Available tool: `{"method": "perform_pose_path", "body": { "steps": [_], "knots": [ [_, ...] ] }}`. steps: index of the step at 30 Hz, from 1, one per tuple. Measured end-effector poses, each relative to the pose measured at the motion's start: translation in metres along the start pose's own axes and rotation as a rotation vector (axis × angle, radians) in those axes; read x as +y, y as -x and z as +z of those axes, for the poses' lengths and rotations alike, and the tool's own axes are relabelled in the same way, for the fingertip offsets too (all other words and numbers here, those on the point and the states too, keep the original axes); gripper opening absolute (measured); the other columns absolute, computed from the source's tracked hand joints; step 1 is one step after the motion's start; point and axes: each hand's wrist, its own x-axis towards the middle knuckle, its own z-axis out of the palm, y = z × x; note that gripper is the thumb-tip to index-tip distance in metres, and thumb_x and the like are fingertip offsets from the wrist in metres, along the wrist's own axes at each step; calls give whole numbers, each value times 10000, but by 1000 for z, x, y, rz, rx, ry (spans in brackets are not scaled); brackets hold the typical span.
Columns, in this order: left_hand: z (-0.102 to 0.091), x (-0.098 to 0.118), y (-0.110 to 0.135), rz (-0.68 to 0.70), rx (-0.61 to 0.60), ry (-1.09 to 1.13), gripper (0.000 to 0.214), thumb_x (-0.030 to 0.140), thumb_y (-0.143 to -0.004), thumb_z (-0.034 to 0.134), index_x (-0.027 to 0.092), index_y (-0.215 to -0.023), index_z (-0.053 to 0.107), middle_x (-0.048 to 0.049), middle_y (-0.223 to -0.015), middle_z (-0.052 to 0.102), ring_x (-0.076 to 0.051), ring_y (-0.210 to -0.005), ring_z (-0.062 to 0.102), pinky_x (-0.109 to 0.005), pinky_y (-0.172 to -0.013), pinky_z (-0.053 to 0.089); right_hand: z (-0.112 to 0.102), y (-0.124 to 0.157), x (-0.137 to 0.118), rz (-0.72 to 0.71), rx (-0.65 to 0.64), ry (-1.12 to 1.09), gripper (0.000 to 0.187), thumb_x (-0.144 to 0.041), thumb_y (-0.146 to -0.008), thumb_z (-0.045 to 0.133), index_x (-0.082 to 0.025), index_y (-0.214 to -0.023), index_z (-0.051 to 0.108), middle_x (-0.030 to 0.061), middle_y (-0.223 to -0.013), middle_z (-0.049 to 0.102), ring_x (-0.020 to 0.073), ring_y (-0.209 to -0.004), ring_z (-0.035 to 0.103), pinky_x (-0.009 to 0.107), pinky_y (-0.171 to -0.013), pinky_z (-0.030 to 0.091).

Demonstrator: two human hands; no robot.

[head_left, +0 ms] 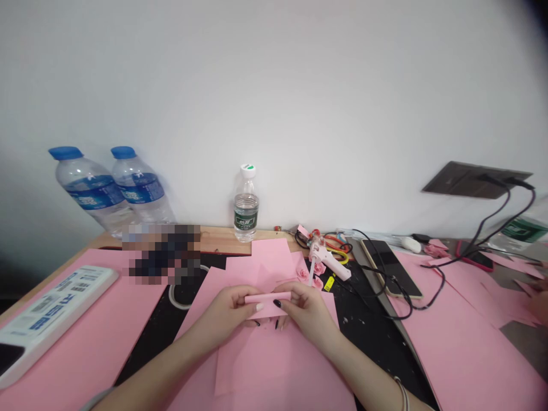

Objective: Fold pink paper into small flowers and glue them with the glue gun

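A small folded strip of pink paper (pixel 268 306) is held level between my two hands, above larger pink sheets (pixel 274 371). At its left end, my left hand (pixel 236 310) pinches it with the thumb on the near face. My right hand (pixel 303 308) grips the other end the same way, its dark-nailed thumb pressed on the paper. Some fingertips show below the strip. Just beyond my right hand lie several pink paper roses (pixel 318 268) and a pink glue gun (pixel 329 261) with a white stick.
Two blue-capped bottles (pixel 96 191) and a small water bottle (pixel 246 208) stand by the wall. A white box (pixel 60 319) lies left. To the right are a phone (pixel 391 268), black cables (pixel 402 314) and more pink paper (pixel 471 319). Another person's hand (pixel 540 305) shows at the right edge.
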Motion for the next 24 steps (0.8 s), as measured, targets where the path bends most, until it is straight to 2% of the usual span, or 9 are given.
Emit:
{"method": "perform_pose_path", "body": {
  "steps": [11, 18, 24],
  "knots": [
    [2, 1, 1, -4, -39, -17, 246, 366, -748, 646, 141, -847, 655, -33, -679, 688, -183, -624, 668, -276, -600, 501, 1, 0, -3, 3, 11, 0, 90, -202, -727, 627, -185, -812, 653, -28, -649, 626, 142, -455, 641, 263, -431, 556],
    [0, -4, 0, 50, -43, -103, 256, 388, -799, 592, 138, -825, 640, 12, -531, 598, -113, -444, 532, -206, -438, 368, 0, 0, -2, 12, 9, 6, 94, -225, -725, 632, -194, -811, 652, -38, -598, 614, 156, -437, 642, 278, -431, 552],
    [3, 2, 2, 60, -4, -162, 194, 332, -772, 591, 144, -771, 638, 50, -497, 518, -94, -435, 458, -200, -429, 318, 1, 0, -3, 12, 9, -7, 98, -223, -725, 629, -192, -814, 657, -38, -580, 621, 154, -423, 643, 263, -427, 542]
  ]
}}
